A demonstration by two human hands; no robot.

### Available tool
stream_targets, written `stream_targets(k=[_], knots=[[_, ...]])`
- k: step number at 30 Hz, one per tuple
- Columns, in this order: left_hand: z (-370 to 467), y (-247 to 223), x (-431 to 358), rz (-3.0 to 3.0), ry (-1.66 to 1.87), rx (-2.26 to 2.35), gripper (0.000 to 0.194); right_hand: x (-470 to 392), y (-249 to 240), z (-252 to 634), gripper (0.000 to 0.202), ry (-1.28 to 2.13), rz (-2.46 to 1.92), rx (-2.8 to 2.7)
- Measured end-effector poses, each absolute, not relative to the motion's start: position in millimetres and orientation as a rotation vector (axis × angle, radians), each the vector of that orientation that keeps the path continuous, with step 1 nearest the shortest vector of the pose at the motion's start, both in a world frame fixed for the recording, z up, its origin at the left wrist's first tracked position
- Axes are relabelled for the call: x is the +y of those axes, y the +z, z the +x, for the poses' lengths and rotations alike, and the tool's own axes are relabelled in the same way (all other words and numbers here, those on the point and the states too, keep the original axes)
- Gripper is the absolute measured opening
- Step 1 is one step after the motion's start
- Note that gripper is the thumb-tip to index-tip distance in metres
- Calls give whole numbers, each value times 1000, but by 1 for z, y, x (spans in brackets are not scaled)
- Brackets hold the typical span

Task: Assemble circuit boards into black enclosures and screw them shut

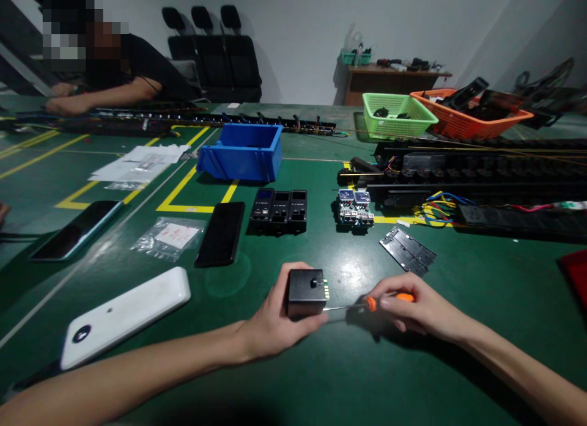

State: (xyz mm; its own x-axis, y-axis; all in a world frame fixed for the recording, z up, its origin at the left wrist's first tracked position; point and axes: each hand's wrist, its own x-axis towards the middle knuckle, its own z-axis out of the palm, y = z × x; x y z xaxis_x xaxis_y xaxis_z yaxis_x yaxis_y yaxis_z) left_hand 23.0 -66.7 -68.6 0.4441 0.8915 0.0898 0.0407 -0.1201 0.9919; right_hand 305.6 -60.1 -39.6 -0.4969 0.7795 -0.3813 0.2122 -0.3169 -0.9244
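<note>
My left hand [279,313] is wrapped round a black box-shaped module [306,294] with gold contacts on its right edge. An orange-handled screwdriver [370,304] is gripped in my right hand [413,307], and its thin shaft points left, with the tip at the module's lower right edge. Beyond the hands lie black modules [279,211] standing side by side and circuit boards [354,209] with small displays. A black plastic panel [407,250] rests on the table just beyond my right hand.
A blue bin [243,152], phones [220,233], a plastic bag [169,238] and a white device [126,316] are on the green table. Black rails with wires [458,169] lie right, before green [398,117] and orange baskets [477,123]. A person [110,96] sits back left.
</note>
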Motion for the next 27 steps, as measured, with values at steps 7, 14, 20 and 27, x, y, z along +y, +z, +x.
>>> stream_targets(k=[7, 14, 20, 27], knots=[[22, -68, -67, 1532, 881, 907, 56, -63, -32, 304, 23, 1428, -1162, -1847], [23, -69, -67, 1448, 898, 875, 54, -67, -33, 305, 22, 870, -905, -2176], [24, -71, -67, 1396, 897, 895, 54, -66, -42, 306, 37, 566, -681, -2312], [23, -72, -67, 1399, 874, 877, 56, -66, -46, 313, 39, 180, -602, -2417]])
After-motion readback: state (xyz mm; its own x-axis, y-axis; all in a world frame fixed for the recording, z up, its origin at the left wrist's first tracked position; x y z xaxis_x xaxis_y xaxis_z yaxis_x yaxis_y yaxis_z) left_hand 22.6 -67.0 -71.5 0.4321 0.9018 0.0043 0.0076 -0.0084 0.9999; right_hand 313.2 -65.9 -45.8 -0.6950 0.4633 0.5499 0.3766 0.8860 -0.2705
